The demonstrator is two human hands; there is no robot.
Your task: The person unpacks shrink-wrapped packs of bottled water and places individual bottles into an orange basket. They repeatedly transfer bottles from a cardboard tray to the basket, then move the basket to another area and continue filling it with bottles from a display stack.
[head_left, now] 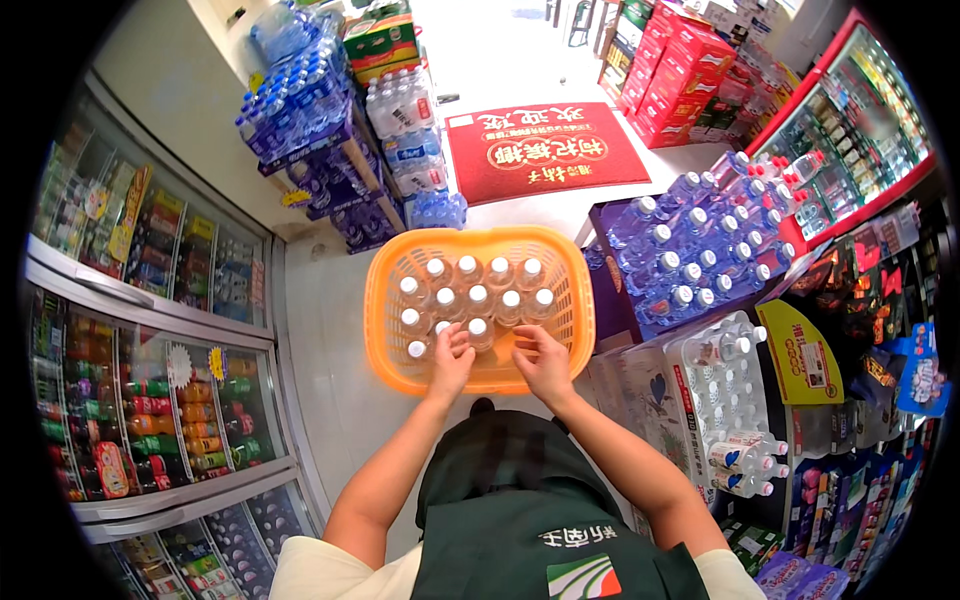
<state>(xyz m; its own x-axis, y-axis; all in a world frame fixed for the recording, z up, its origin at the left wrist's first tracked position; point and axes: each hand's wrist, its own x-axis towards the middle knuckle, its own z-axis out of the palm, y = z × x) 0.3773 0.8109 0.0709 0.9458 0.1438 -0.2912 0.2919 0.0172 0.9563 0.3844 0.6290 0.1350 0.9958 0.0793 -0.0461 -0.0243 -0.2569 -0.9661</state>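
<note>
An orange plastic basket stands on the floor before me. Inside it are rows of clear plastic bottles, upright, with white caps. My left hand is over the basket's near side, fingers loosely curled close to a white bottle cap; whether they touch it is unclear. Right of a front bottle, my right hand hovers near the basket's right front, thumb and fingers apart and holding nothing.
Glass-door drink coolers line my left. Stacked water packs stand ahead left. A red doormat lies beyond the basket. To the right are blue-tinted bottles on a purple carton, wrapped bottle packs and snack shelves.
</note>
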